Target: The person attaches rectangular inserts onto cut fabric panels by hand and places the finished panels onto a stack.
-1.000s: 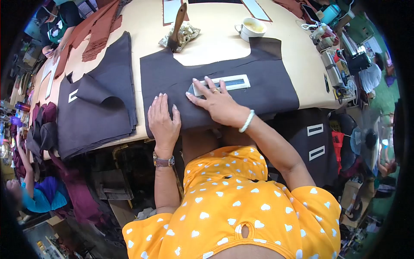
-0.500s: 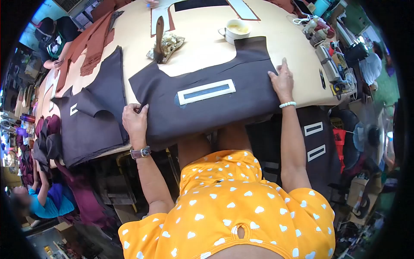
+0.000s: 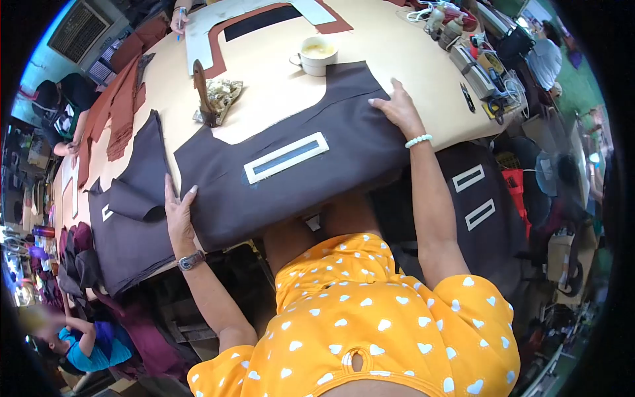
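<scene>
The workroom shows crowded benches along both sides and a broad, pale, smooth table point(image 3: 430, 109) in the middle. Beyond it, a co-worker's hand point(image 3: 179, 21) lies beside a template point(image 3: 197, 46) with rust cloth under its edge.

The person's left forearm reaches forward, a watch point(image 3: 192, 260) at the wrist. The left hand point(image 3: 179, 215) is raised at the cloth's left edge, fingers pointing away from the body. The right arm is stretched further; a beaded bracelet point(image 3: 418, 141) circles the wrist, and the right hand point(image 3: 400, 111) sits at the cloth's upper right edge.

On the left hand, thumb and forefinger stand apart, the thumb by the cloth's edge; whether the other fingers touch the fabric I cannot tell. On the right hand, thumb and fingers are spread, the thumb over the cloth's margin, with no closed pinch visible.

The cloth point(image 3: 297, 198) lies on the near side of the table, its front edge by the person's lap. It is dark, matt and cut with a deep notch at the far side. A pale rectangular frame point(image 3: 288, 164) with a long slot sits at its middle, slanted. Beyond stand a white cup point(image 3: 315, 61) and, on a crumpled wad point(image 3: 225, 96), an upright wooden-handled brush point(image 3: 201, 86). A dark stack point(image 3: 129, 248) lies left.
</scene>
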Tool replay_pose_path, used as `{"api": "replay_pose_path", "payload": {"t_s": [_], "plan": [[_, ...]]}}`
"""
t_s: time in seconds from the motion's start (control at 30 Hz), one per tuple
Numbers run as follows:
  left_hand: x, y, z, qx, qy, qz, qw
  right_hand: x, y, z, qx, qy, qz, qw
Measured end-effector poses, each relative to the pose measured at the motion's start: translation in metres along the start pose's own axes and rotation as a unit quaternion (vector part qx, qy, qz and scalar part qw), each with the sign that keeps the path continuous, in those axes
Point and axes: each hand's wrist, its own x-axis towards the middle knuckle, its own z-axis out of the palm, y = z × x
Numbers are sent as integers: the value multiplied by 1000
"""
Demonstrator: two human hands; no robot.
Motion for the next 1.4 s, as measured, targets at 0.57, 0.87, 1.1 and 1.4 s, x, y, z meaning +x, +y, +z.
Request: {"api": "replay_pose_path", "payload": {"t_s": [0.57,0.87,1.1,1.4], "plan": [[-59,32,72,18,-331,34,943,-125,131,-154,202,-31,28,978],[-200,-44,269,50,-610,46,790,-417,303,-363,31,124,349,928],[-282,-47,311,28,-767,143,625,-456,358,-458,-160,293,277,901],[-287,-133,319,259,-691,218,639,-284,413,-338,-255,318,217,887]]}}
